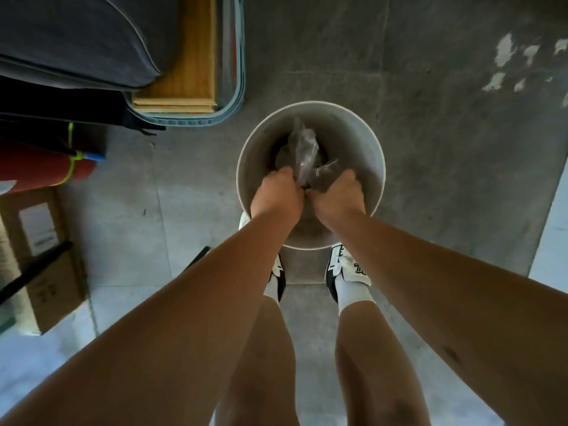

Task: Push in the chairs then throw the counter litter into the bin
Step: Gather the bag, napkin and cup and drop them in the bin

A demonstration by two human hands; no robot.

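At nine o'clock in the head view we see a cardboard box (43, 262) on the floor (430, 133), with a red rolled mat (37, 167) just above it. At eleven o'clock a dark grey cushion (70, 38) lies over a wooden board (187, 63) that sits in a grey tray (230, 96).

At the centre stands a round pale bin (362, 139), its mouth open towards us. Both our arms reach down over it. Our left hand (276, 195) hangs over the bin's seven o'clock side, its fingers (284, 173) curled shut on the lower end of a clear plastic wrapper (302, 149). The wrapper rises from those fingers towards twelve o'clock, its upper end reaching over the middle of the bin, inside the rim.

Our right hand (338, 196) is just beside the left, at the bin's five o'clock side, the two hands almost touching at the knuckles. Its fingers (349, 176) are also closed, gripping a second crumpled piece of clear plastic (322, 176) that bulges out towards eleven o'clock, touching the first wrapper. Both pieces of litter sit over the bin's opening, in our grip, and we cannot tell whether either touches the inner wall.

Below the bin, at six o'clock, our white and black shoes (347, 265) stand either side of its near rim.
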